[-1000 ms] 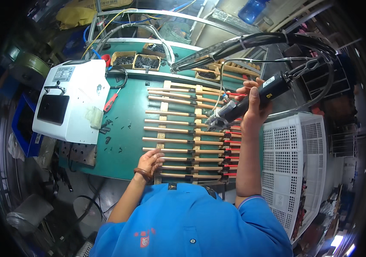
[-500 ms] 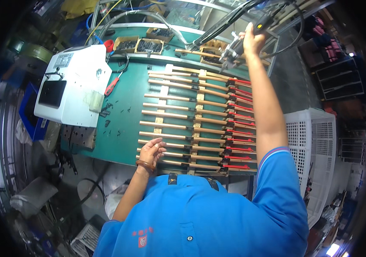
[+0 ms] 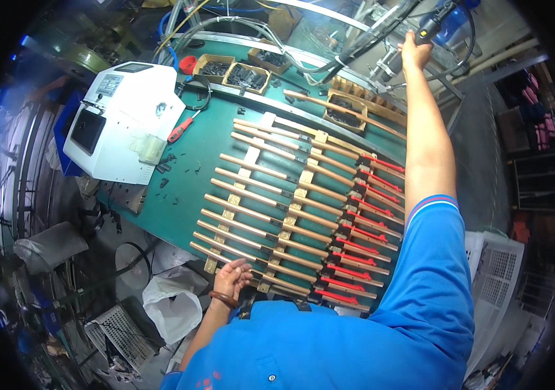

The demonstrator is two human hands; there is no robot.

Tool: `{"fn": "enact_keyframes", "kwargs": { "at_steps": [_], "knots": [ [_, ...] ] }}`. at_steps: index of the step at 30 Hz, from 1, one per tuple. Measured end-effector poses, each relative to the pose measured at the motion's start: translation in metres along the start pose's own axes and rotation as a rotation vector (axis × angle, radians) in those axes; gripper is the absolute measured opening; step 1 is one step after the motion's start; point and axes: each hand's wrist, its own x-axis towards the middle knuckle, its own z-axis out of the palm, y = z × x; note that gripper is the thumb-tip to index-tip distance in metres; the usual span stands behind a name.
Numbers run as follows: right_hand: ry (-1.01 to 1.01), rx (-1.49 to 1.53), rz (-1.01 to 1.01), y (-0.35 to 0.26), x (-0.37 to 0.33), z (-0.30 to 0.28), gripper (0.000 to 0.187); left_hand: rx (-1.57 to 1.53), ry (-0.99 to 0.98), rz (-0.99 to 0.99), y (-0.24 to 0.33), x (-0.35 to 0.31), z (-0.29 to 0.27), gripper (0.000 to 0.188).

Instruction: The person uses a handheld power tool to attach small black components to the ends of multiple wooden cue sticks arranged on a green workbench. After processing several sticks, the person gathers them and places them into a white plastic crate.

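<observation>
Far out at the upper right, my right hand is wrapped round a black corded power screwdriver, beside a metal arm. My left hand is held over the near left ends of a row of copper-coloured rods. Its fingers are curled in, and whatever they may hold is hidden. The rods lie side by side across yellowish slotted support strips. Black fittings sit along them, and red pieces line their right ends.
A white machine stands on the green table at left, near a red-handled screwdriver. Boxes of small black parts stand at the back. One separate rod lies behind the row. A white plastic crate is at right.
My view has turned, so the rods now slant down to the right. My right hand has gone farther up and right with the power screwdriver. My left hand stays by the nearest rods, still curled.
</observation>
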Motion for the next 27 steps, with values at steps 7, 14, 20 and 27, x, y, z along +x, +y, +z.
{"fn": "enact_keyframes", "kwargs": {
  "at_steps": [7, 14, 20, 27],
  "knots": [
    [-0.184, 0.286, 0.004, 0.000, 0.010, 0.007, 0.032, -0.020, 0.088, -0.002, -0.010, -0.011, 0.001, 0.033],
    [-0.186, -0.051, -0.216, 0.009, -0.002, -0.010, 0.043, 0.054, 0.131, 0.384, 0.054, 0.016, -0.017, 0.022],
    [-0.300, -0.085, -0.194, 0.012, -0.046, -0.055, 0.047, 0.200, 0.536, 0.585, 0.170, 0.117, -0.083, 0.027],
    [-0.509, 0.102, -0.014, 0.012, -0.240, -0.163, 0.024, 0.736, 0.691, 0.778, 0.222, 0.210, -0.153, 0.025]
  ]
}}
